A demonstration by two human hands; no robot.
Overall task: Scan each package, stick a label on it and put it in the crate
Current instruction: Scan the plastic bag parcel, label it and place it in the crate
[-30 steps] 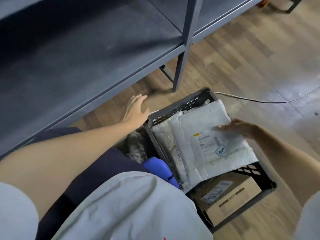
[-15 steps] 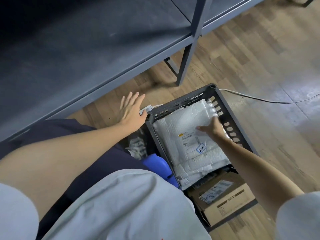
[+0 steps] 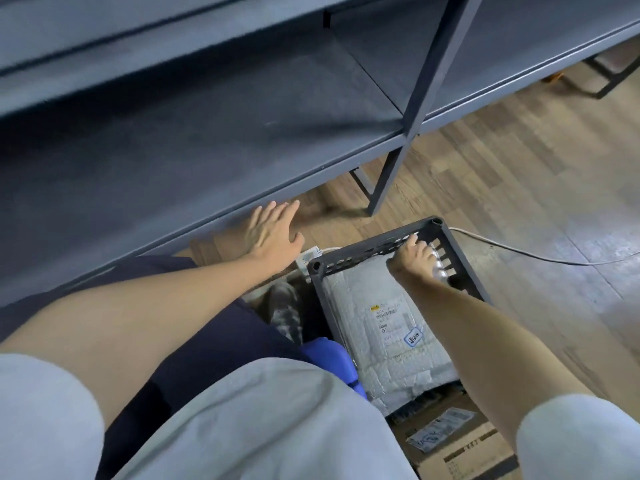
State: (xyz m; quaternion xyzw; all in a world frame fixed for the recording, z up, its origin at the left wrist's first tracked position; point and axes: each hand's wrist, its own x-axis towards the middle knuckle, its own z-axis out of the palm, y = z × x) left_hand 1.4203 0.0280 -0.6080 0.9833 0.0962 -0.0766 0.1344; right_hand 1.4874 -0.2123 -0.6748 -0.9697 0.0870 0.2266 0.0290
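A dark grey slatted crate (image 3: 374,249) stands on the wooden floor to my right. Inside it a white bubble-wrap package (image 3: 360,306) lies flat, with a printed shipping label (image 3: 389,318) and a small blue-edged sticker (image 3: 414,339) on top. My right hand (image 3: 415,259) reaches into the crate's far corner and presses down on the package's far end, fingers spread along the crate wall. My left hand (image 3: 272,233) hovers flat and empty over the floor, left of the crate, near the shelf edge. A cardboard box (image 3: 460,448) with a label lies at the crate's near end.
A dark metal shelf unit (image 3: 207,133) fills the upper view, its post (image 3: 391,174) just beyond the crate. A white cable (image 3: 519,251) runs across the floor on the right. A blue object (image 3: 329,355) and a grey bundle (image 3: 284,310) lie between my knee and the crate.
The bubble-wrap package has gone from resting across the crate's rim to lying flat inside it. My right hand slid along it to the far corner. My left hand stayed spread.
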